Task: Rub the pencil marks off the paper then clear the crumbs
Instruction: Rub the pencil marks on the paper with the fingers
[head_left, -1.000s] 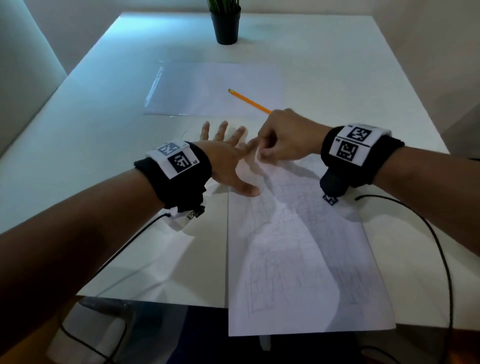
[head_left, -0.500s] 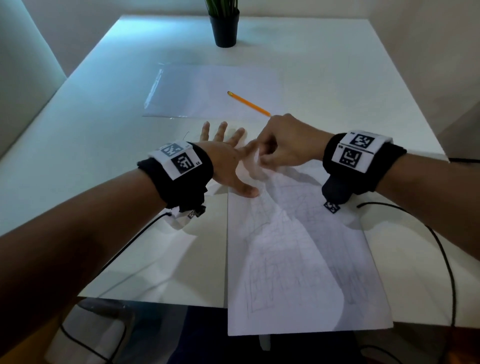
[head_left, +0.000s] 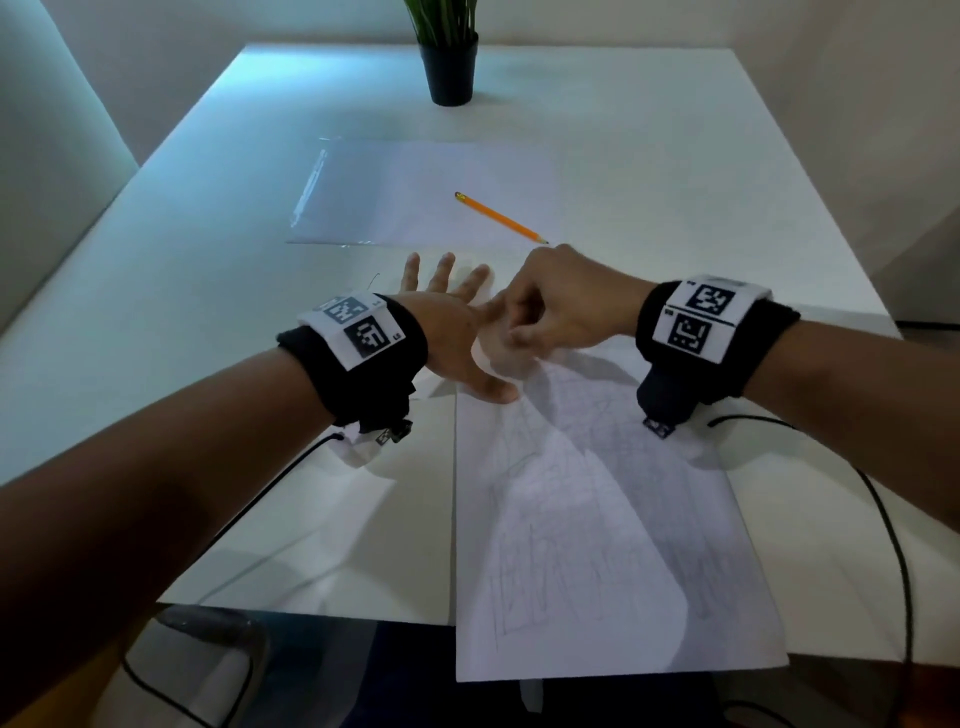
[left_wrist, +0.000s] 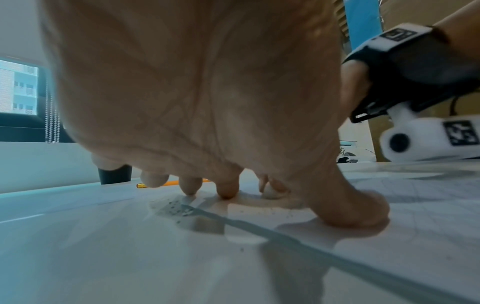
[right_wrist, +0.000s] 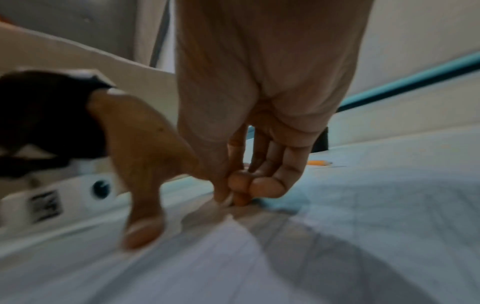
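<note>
1. On the counter (head_left: 675, 156): paper (head_left: 597, 519), faint pencil marks, near edge overhanging.
2. Left hand (head_left: 457, 332) flat, fingers spread, pressing the paper's far corner.
3. Right hand (head_left: 566, 306) pinches a small pale object, unclear, on the paper.
4. Crumbs (left_wrist: 176, 207) beside the left fingertips.

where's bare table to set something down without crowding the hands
Free: the table left of the left hand, and the stretch right of the pencil, behind the right hand. Crowded: the far end of the marked paper, where both hands meet, with crumbs beside it.
</note>
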